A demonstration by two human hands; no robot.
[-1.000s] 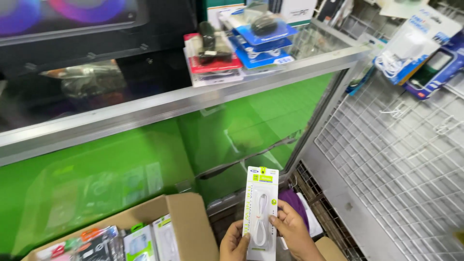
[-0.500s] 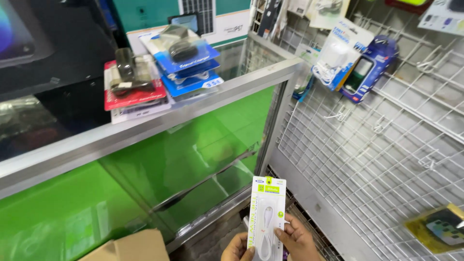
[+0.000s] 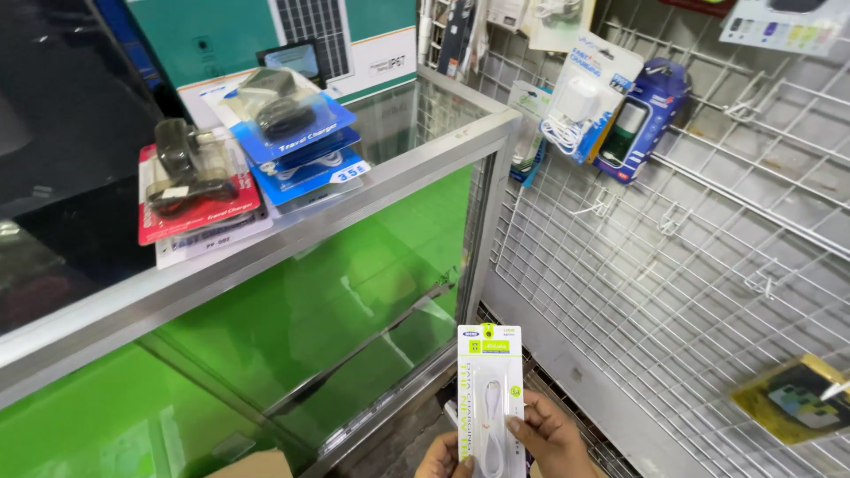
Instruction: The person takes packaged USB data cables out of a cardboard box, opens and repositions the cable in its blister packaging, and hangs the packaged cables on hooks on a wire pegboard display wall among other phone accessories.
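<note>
**Holding a cable pack by the glass counter**

Holding the cable pack [image 3: 490, 398] are both hands, low down at 6 o'clock. The pack is a tall, thin card, white with a green top, and a white cable curls behind its clear front. It stands upright. The left hand [image 3: 445, 458] pinches the bottom left edge, fingers closed on it. The right hand [image 3: 549, 435] grips the right side, thumb on the front.

A glass counter [image 3: 390, 181] with a silver frame fills the view from 9 to 12 o'clock. Its inside is bright green.

On top, at 10 o'clock, lies a red charger pack [image 3: 197, 190]. Just beside it, at 11 o'clock, sits a stack of blue charger packs [image 3: 297, 142].

A white wire rack [image 3: 673, 292] covers the wall from 1 to 4 o'clock. A white charger pack [image 3: 589, 97] and a blue pack [image 3: 645, 115] hang there at 1 o'clock. A blurry gold pack [image 3: 792, 398] hangs at 4 o'clock.
</note>
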